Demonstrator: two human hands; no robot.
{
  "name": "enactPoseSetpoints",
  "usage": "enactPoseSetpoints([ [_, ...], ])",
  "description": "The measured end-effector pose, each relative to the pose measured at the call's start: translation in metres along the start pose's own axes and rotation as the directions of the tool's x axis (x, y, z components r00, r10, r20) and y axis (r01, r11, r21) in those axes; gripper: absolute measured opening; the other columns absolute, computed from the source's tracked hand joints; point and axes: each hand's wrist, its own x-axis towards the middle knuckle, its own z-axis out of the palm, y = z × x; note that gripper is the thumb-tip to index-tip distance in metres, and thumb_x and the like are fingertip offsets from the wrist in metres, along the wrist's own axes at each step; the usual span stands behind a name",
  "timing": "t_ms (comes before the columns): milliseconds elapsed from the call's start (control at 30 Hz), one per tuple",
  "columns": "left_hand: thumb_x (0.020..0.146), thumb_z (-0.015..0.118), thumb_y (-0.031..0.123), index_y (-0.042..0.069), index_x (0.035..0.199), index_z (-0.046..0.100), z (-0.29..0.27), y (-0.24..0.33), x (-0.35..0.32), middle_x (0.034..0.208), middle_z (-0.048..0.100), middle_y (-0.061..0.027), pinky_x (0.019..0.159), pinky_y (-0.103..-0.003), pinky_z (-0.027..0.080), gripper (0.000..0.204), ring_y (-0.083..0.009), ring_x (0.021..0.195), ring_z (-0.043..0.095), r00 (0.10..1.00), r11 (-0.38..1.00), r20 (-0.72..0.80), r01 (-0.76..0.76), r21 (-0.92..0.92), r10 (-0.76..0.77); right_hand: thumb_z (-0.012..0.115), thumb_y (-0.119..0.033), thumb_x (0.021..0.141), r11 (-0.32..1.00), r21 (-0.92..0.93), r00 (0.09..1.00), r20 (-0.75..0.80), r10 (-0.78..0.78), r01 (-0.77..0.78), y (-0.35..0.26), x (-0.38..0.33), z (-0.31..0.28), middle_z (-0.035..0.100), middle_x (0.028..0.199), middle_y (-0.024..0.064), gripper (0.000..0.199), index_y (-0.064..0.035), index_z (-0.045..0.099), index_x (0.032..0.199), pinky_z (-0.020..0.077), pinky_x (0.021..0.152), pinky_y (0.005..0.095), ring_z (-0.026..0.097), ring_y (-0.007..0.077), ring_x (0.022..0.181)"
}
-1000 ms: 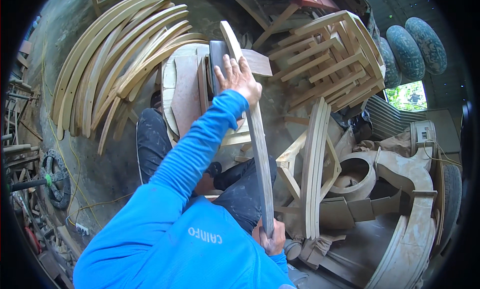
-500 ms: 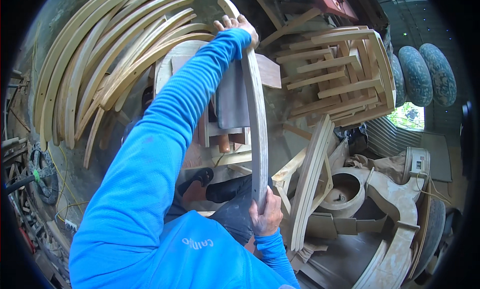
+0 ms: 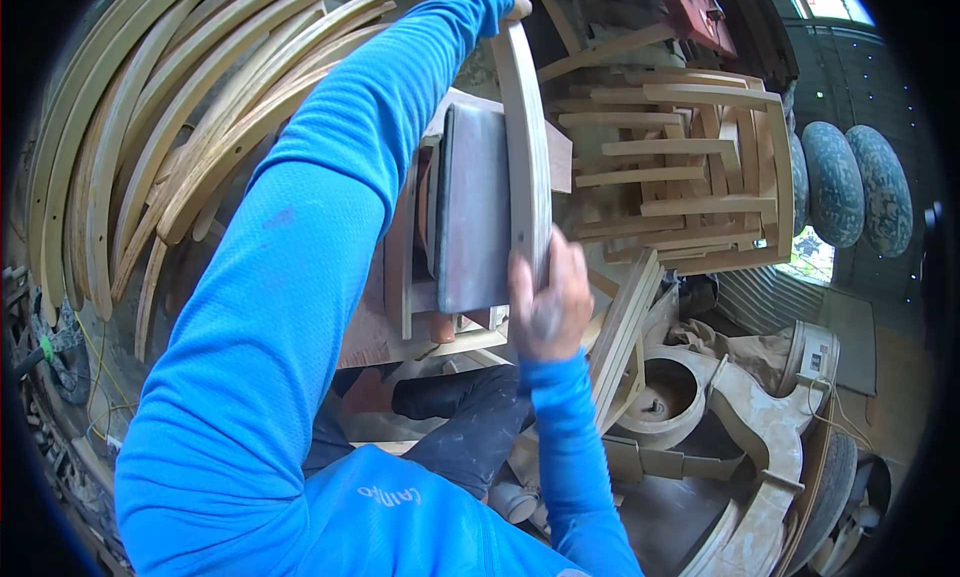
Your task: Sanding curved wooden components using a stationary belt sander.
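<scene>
Beside the grey panel (image 3: 473,212), a curved wooden strip (image 3: 527,137).
My right hand (image 3: 553,312) grasps its near end; my left hand (image 3: 516,1) is at the far end, its grip too hidden to tell.

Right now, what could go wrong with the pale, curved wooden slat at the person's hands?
The bare thumb of the right hand sits near the grey, flat rectangular panel and might get pinched. Swung right, the slat could knock the long pale wooden strips nearby.
</scene>
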Motion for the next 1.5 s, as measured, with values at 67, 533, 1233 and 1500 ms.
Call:
enactPoseSetpoints([
  [67,0.106,0.029,0.047,0.017,0.164,0.019,-0.008,-0.013,0.01,0.172,0.018,-0.0135,0.129,-0.052,0.008,0.067,-0.0337,0.159,0.01,0.995,0.995,0.001,0.096,-0.031,-0.096,0.068,-0.028,0.092,0.998,0.007,0.998,0.009,-0.058,0.057,-0.015,0.045,0.016,0.064,0.103,0.0183,0.046,-0.008,0.061,0.133,0.0563,0.073,0.0499,0.068,0.0412,0.088],
  [533,0.092,0.058,0.034,0.019,0.166,0.019,-0.038,-0.006,-0.097,0.167,0.029,-0.0199,0.125,-0.06,0.0,0.085,-0.0368,0.16,0.008,1.0,0.967,0.007,0.017,0.253,-0.02,0.068,-0.032,0.093,1.0,-0.009,1.0,-0.01,0.003,-0.003,-0.019,0.016,0.026,0.064,0.11,0.0186,0.049,-0.0088,0.059,0.136,0.056,0.076,0.0516,0.069,0.0427,0.09],
  [1233,0.096,0.055,0.034,0.01,0.167,0.015,0.017,-0.049,-0.434,0.17,0.015,-0.0269,0.123,-0.065,-0.008,0.084,-0.045,0.159,-0.007,0.917,0.855,-0.059,-0.342,0.39,0.394,0.077,-0.02,0.087,0.961,0.259,0.978,-0.156,0.141,-0.098,0.012,-0.329,0.069,0.056,0.09,0.0161,0.059,-0.0028,0.057,0.14,0.0483,0.069,0.0464,0.061,0.0373,0.079],
  [1500,0.085,0.069,0.036,0.016,0.166,0.016,-0.01,-0.023,-0.339,0.165,0.025,-0.0308,0.124,-0.067,0.0,0.099,-0.0472,0.158,0.007,0.849,0.842,-0.207,-0.39,0.374,0.485,0.076,-0.024,0.089,0.975,0.221,0.933,-0.351,0.075,0.005,0.015,-0.228,0.093,0.056,0.089,0.0129,0.056,0.0007,0.06,0.136,0.0402,0.07,0.0447,0.053,0.0329,0.078],
])
